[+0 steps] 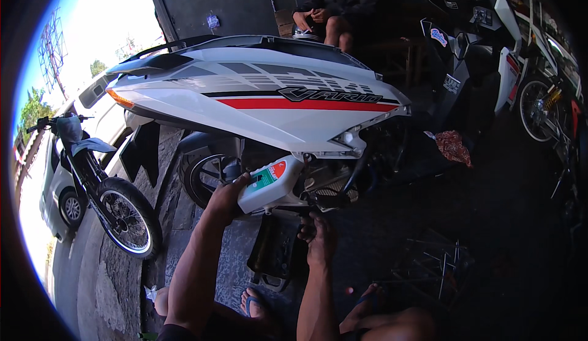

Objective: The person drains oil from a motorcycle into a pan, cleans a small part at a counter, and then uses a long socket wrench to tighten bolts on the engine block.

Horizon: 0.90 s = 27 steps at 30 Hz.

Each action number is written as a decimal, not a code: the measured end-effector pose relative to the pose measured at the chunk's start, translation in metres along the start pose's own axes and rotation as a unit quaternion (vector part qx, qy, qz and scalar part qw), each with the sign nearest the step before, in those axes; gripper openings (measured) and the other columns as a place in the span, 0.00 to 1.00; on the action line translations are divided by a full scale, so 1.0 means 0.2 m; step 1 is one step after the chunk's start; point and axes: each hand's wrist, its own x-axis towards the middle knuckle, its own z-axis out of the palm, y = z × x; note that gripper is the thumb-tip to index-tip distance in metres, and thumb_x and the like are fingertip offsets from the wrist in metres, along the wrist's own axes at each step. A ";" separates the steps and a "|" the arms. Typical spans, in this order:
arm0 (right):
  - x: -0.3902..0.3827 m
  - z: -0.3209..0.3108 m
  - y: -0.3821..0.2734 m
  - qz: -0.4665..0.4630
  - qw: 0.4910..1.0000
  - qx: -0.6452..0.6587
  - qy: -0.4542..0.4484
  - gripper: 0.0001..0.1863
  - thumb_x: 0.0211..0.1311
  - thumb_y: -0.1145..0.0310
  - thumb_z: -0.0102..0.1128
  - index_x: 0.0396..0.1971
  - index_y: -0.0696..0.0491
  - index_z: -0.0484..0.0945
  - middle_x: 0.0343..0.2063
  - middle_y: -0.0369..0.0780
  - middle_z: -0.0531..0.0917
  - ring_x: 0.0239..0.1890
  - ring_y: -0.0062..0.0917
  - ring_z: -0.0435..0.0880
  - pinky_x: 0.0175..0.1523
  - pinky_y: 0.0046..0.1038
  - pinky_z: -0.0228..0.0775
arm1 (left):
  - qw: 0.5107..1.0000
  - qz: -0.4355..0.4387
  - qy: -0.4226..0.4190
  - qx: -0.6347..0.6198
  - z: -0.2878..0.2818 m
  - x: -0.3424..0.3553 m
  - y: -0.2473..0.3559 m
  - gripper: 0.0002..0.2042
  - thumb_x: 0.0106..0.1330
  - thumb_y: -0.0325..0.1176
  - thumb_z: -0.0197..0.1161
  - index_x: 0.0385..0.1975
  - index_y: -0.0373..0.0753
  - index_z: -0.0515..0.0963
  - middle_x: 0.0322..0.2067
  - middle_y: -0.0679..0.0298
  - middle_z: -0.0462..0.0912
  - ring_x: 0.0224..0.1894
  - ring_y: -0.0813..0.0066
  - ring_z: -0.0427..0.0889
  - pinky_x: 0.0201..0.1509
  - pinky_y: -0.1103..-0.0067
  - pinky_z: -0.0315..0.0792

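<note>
parked motorbike (92,182) stood far left on the pavement | left hand (229,195) had its grip wrapped round a white bottle (269,183), tipped against the engine under the white scooter (257,93) | right hand (318,237) sat just below, grip state unclear | seated person (334,7) behind

one head view looks down and forward, close over the arms, onto a scooter's (263,96) side.
</note>
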 end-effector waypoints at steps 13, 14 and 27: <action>-0.05 0.06 0.04 0.024 1.000 0.000 -0.009 0.16 0.68 0.64 0.48 0.46 0.58 0.77 0.32 0.40 0.82 0.24 0.17 0.77 0.28 0.22 0.76 | 0.987 0.073 0.021 0.140 -0.09 -0.12 0.06 0.21 0.68 0.49 0.59 0.49 0.37 0.79 0.32 0.60 0.83 0.31 0.74 0.84 0.31 0.76 0.79; -0.02 0.02 0.01 0.011 1.000 -0.008 -0.002 0.16 0.68 0.64 0.48 0.46 0.58 0.77 0.32 0.41 0.82 0.24 0.17 0.77 0.28 0.22 0.76 | 0.985 0.088 0.003 0.145 -0.04 -0.09 0.04 0.21 0.68 0.48 0.59 0.50 0.38 0.78 0.32 0.60 0.83 0.32 0.74 0.84 0.32 0.76 0.79; -0.01 0.00 0.00 -0.004 1.000 -0.004 -0.001 0.15 0.67 0.64 0.51 0.45 0.58 0.77 0.31 0.41 0.82 0.23 0.17 0.77 0.27 0.21 0.76 | 0.984 0.062 -0.014 0.165 -0.03 -0.04 0.03 0.24 0.62 0.32 0.66 0.59 0.45 0.72 0.40 0.55 0.84 0.41 0.65 0.85 0.45 0.72 0.79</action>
